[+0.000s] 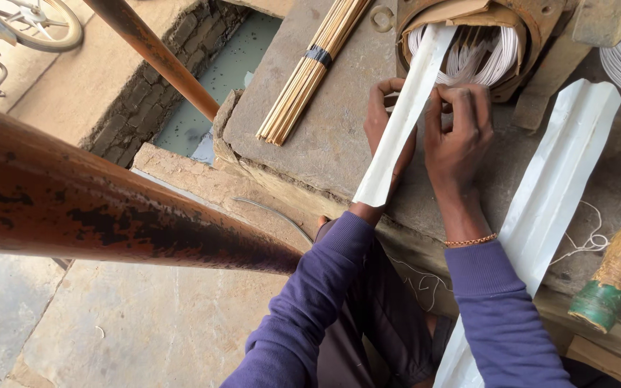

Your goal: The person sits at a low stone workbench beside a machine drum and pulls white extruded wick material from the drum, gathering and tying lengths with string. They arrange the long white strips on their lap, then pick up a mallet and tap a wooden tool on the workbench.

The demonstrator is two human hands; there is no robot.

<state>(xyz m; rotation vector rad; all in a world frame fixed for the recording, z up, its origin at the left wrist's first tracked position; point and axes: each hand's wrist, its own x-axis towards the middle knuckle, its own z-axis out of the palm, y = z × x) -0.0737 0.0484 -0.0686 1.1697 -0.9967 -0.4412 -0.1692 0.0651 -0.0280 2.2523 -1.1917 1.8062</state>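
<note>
Both hands worked over a grey stone slab (325, 136), pressed to either side of a long white folded strip (402, 118) that ran slantwise from a round basket (533, 29) down toward the person's body. The left hand (386, 126) lay mostly behind the strip, its fingers curled around the edge and gripping it from beneath. The right hand (458, 133) sat just beside the strip on the other side, fingers bent and closed, the fingertips pinching the strip's upper edge near coils of white wire (494, 61) inside the basket. A thin bracelet (471, 241) circled the right wrist above a purple sleeve (501, 316). A second white strip (555, 187) lay flat on the slab to the right, apart from both hands. A bundle of thin sticks (310, 72), bound with a dark band, rested on the slab to the left.
</note>
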